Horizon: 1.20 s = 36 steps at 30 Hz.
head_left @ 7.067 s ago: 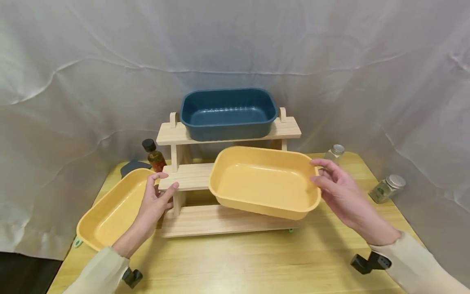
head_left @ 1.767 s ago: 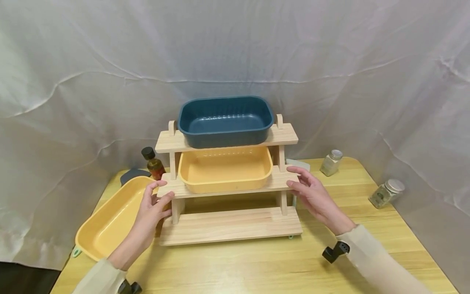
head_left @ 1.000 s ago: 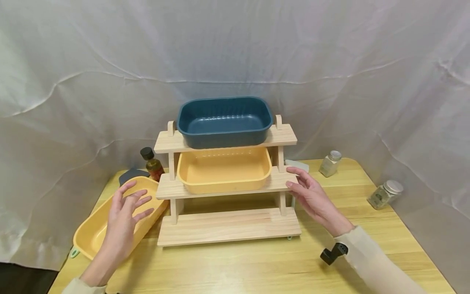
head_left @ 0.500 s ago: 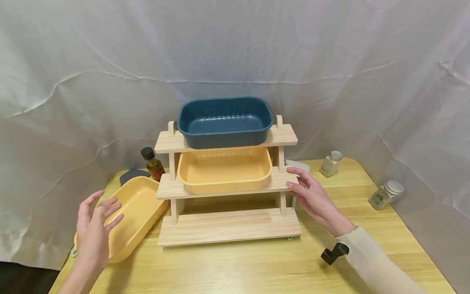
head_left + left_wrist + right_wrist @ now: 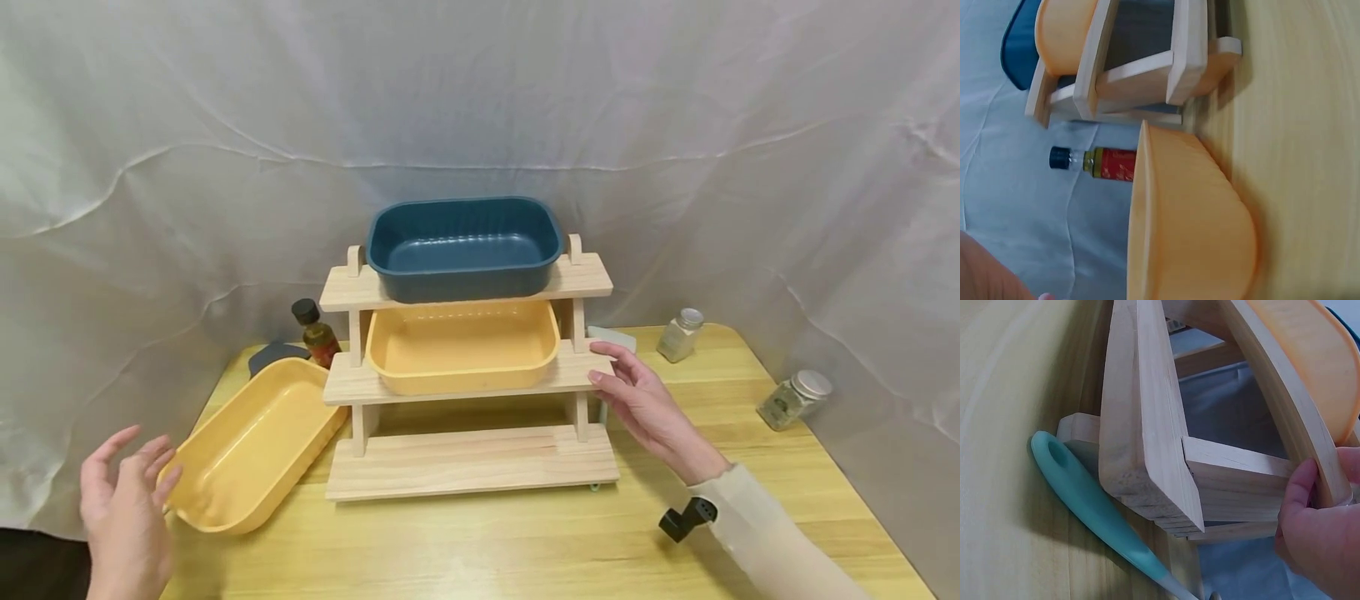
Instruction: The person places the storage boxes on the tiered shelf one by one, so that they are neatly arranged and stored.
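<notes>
A three-tier wooden shelf (image 5: 472,460) stands mid-table. On its top tier sits a dark blue plastic basin (image 5: 465,286), and on the middle tier a yellow basin (image 5: 463,358). My right hand (image 5: 651,408) pinches the right end of the middle tier between thumb and fingers, as the right wrist view also shows. A second yellow basin (image 5: 262,446) lies slanted on the table left of the shelf. My left hand (image 5: 129,521), fingers loosely bent and holding nothing, hovers by that basin's near left end; whether it touches the rim I cannot tell.
Behind the left basin are a black-capped, red-labelled bottle (image 5: 320,340) and a dark flat thing (image 5: 276,357). Two glass jars (image 5: 679,337) stand or lie at the right. A teal-handled utensil (image 5: 1094,509) lies beside the shelf's right side. Grey cloth (image 5: 480,92) hangs behind.
The yellow basin from my right hand now sits on the middle tier, and that hand holds the shelf. My left hand has left the shelf's left end and moved left past the other basin.
</notes>
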### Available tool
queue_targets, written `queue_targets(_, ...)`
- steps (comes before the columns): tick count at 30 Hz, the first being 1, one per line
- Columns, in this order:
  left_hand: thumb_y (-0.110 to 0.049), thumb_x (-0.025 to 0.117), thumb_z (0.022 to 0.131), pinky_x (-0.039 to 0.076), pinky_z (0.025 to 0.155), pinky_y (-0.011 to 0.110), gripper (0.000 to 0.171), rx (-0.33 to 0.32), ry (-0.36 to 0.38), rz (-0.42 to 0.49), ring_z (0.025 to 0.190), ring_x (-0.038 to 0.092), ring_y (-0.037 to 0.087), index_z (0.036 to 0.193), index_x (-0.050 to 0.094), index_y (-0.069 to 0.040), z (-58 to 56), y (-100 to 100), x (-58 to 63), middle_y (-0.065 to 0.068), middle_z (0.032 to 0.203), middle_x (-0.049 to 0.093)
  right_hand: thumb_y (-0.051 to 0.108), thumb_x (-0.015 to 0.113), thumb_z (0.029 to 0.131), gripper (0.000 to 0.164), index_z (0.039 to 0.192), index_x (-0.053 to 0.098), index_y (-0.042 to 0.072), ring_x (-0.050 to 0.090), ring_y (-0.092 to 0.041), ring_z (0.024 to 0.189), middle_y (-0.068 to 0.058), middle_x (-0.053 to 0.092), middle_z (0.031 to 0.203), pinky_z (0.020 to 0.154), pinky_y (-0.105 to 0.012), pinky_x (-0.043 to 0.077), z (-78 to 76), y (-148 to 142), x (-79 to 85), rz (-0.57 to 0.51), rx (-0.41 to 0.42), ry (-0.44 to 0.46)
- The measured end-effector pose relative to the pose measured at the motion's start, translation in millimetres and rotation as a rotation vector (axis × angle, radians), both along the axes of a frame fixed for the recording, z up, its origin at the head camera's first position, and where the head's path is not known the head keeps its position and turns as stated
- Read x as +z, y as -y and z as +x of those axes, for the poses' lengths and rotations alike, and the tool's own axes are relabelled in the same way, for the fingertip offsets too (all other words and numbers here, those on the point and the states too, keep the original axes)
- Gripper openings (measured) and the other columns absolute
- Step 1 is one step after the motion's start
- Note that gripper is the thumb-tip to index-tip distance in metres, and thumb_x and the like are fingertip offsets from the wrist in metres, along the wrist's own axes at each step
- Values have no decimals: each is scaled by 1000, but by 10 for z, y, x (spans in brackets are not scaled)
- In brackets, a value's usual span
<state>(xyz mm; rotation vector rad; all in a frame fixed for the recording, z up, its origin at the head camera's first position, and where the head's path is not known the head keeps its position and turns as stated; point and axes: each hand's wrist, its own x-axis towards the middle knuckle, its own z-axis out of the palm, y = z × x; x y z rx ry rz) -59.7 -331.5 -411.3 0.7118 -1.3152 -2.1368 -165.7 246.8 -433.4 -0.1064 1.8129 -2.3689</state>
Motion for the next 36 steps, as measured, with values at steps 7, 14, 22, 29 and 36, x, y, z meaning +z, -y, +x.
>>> queue_targets(7, 5, 65, 105, 52, 79, 16, 30, 145, -3, 4, 115, 58, 15, 129, 66, -12, 70, 95, -132, 2, 116, 62, -1, 66, 108, 43, 148, 52, 8, 60, -13, 107, -7, 51, 135, 94, -25, 54, 2, -6, 18, 3, -1, 0)
queue_targets(14, 8, 69, 102, 53, 74, 15, 31, 164, 57, 50, 105, 62, 10, 125, 72, -14, 165, 209, -282, -1, 108, 65, -1, 64, 109, 44, 150, 50, 6, 59, -11, 106, -8, 49, 135, 93, -25, 54, 31, -11, 12, 25, 0, 6)
queue_targets(22, 9, 68, 101, 60, 58, 25, 33, 95, 204, 162, 72, 70, 10, 116, 70, -20, 231, 248, -454, 1, 88, 62, -1, 61, 110, 42, 150, 49, 7, 61, -11, 108, -6, 49, 139, 94, -25, 53, 31, 3, 3, 26, 6, -1)
queue_targets(29, 18, 63, 98, 60, 58, 28, 54, -12, 317, 200, 66, 69, 15, 121, 65, -31, 230, 288, -551, 0, 82, 62, -2, 60, 111, 41, 149, 50, 8, 61, -11, 107, -7, 47, 141, 93, -24, 54, 7, 13, 5, 21, 12, -7)
queue_targets(36, 9, 73, 99, 57, 57, 27, 53, -67, 411, 203, 65, 63, 14, 124, 62, -36, 234, 289, -637, -4, 88, 62, -2, 60, 110, 40, 148, 51, 8, 62, -11, 106, -7, 49, 139, 93, -24, 54, 18, 12, 12, 11, 12, -8)
